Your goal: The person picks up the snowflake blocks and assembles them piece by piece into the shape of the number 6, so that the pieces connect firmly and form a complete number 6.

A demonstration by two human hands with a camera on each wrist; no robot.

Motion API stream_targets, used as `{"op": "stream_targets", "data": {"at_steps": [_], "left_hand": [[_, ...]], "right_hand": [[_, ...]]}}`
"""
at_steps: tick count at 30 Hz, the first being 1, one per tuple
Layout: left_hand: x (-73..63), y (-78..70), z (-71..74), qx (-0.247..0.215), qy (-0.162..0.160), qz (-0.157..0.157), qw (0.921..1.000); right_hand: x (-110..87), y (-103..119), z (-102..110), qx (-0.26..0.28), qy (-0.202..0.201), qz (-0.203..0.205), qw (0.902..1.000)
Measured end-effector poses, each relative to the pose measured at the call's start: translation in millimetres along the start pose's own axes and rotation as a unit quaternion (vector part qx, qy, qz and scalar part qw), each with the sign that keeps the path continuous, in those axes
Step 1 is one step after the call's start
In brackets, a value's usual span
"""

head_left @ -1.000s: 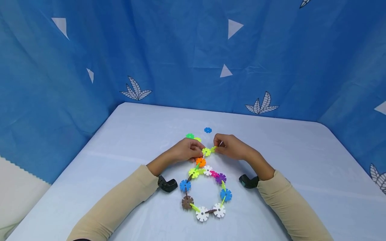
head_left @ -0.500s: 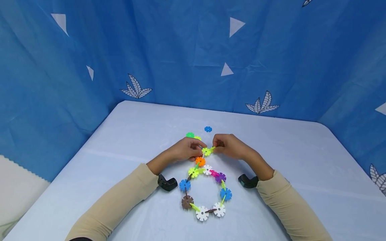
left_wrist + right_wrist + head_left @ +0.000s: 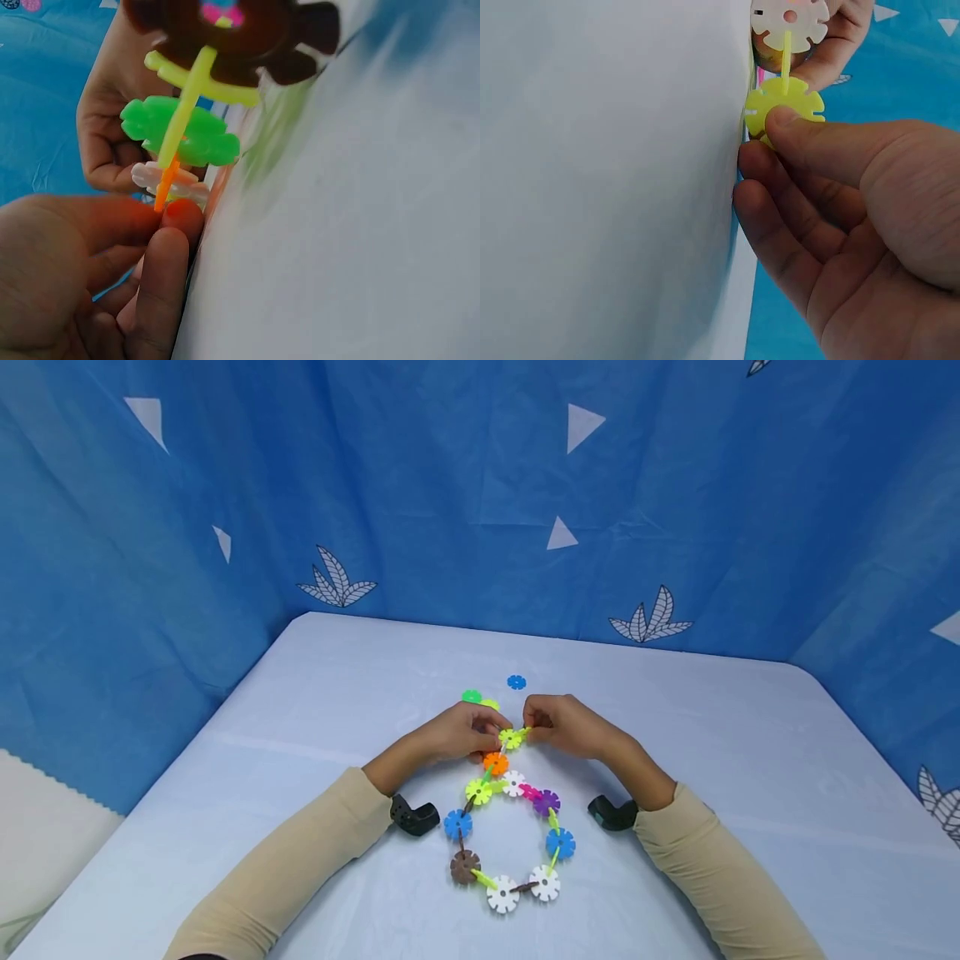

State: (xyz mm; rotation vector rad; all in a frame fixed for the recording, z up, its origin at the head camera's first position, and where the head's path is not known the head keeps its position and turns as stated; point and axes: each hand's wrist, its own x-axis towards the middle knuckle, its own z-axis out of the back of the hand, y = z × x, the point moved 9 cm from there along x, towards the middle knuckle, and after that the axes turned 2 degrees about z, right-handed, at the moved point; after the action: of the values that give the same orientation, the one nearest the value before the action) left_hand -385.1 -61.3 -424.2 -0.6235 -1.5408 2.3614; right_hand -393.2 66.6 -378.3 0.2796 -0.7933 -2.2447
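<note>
A chain of interlocking notched plastic discs, looped at the near end, lies on the table, with a brown disc [image 3: 465, 866] and a purple disc [image 3: 547, 802] in its loop. At its far end, my left hand [image 3: 465, 732] pinches the chain close to an orange disc [image 3: 166, 184] and a white disc [image 3: 169, 180]. My right hand [image 3: 566, 725] pinches a yellow-green disc [image 3: 784, 94] between thumb and fingers. That disc meets an edge-on yellow one [image 3: 786, 64], which is slotted into a white disc [image 3: 791, 26]. My left fingers are partly hidden behind the pieces.
Beyond my hands lie a loose blue disc [image 3: 517, 682], a green disc [image 3: 472, 696] and a yellow disc [image 3: 491, 704]. Black wrist devices [image 3: 415, 816] sit under both wrists. A blue curtain [image 3: 480, 502] rises behind the white table [image 3: 360, 660].
My right hand has shifted slightly left, bringing its yellow-green disc closer to the chain's end. The left hand stays almost where it was.
</note>
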Motion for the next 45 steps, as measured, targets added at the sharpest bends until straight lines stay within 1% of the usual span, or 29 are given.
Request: {"op": "stream_targets", "data": {"at_steps": [3, 6, 8, 10, 14, 16, 18, 21, 24, 27, 30, 32, 34, 36, 38, 40, 43, 45], "left_hand": [[0.6, 1.7, -0.8, 0.005, 0.007, -0.007, 0.9999], [0.5, 1.4, -2.6, 0.007, 0.012, -0.012, 0.9998], [0.3, 0.9, -3.8, 0.008, 0.015, -0.014, 0.9998], [-0.7, 0.2, -4.0, 0.005, 0.014, -0.012, 0.9998], [-0.5, 1.9, -3.6, -0.004, 0.009, -0.010, 0.9999], [0.1, 3.2, -4.6, -0.009, 0.011, -0.012, 0.9998], [0.8, 4.1, -6.2, -0.012, 0.015, -0.016, 0.9997], [0.4, 3.2, -7.0, -0.007, 0.017, -0.022, 0.9996], [0.5, 2.4, -5.6, 0.000, 0.012, -0.024, 0.9996], [0.7, 2.3, -3.8, 0.005, 0.009, -0.022, 0.9997], [0.8, 2.8, -3.3, 0.005, 0.012, -0.019, 0.9997], [0.6, 2.7, -3.1, 0.006, 0.016, -0.019, 0.9997], [0.5, 2.3, -2.2, 0.007, 0.016, -0.021, 0.9996], [-0.2, 1.3, -0.8, 0.008, 0.015, -0.024, 0.9996], [-1.0, 0.3, 0.6, 0.008, 0.013, -0.026, 0.9995], [-1.2, -0.3, 1.2, 0.008, 0.014, -0.027, 0.9995], [-0.9, -0.5, 1.9, 0.007, 0.017, -0.029, 0.9994], [-0.7, -0.2, 2.8, 0.009, 0.015, -0.030, 0.9994]], "right_hand": [[-0.5, -1, -1, 0.001, 0.012, 0.004, 0.9999], [-2.1, -7, -1, 0.012, 0.044, 0.006, 0.9989], [-1.3, -13, 4, 0.013, 0.058, 0.005, 0.9982], [2.6, -19, 12, 0.006, 0.060, -0.001, 0.9982], [21.0, -31, 25, -0.043, 0.032, -0.025, 0.9982], [30.3, -37, 24, -0.072, 0.036, -0.045, 0.9957], [37.4, -41, 19, -0.109, 0.049, -0.052, 0.9914], [41.2, -42, 15, -0.149, 0.052, -0.055, 0.9859], [37.1, -40, 17, -0.151, 0.035, -0.047, 0.9869], [25.9, -38, 19, -0.123, 0.026, -0.046, 0.9909], [10.5, -41, 19, -0.087, 0.026, -0.063, 0.9939], [0.8, -45, 18, -0.044, 0.024, -0.075, 0.9959], [-6.7, -49, 17, 0.018, 0.017, -0.091, 0.9955], [-10.8, -53, 15, 0.089, 0.009, -0.104, 0.9905], [-12.8, -56, 13, 0.154, 0.004, -0.117, 0.9810], [-13.2, -59, 11, 0.198, 0.004, -0.131, 0.9714], [-12.8, -60, 8, 0.226, 0.008, -0.147, 0.9629], [-12.3, -60, 7, 0.235, 0.007, -0.155, 0.9595]]}}
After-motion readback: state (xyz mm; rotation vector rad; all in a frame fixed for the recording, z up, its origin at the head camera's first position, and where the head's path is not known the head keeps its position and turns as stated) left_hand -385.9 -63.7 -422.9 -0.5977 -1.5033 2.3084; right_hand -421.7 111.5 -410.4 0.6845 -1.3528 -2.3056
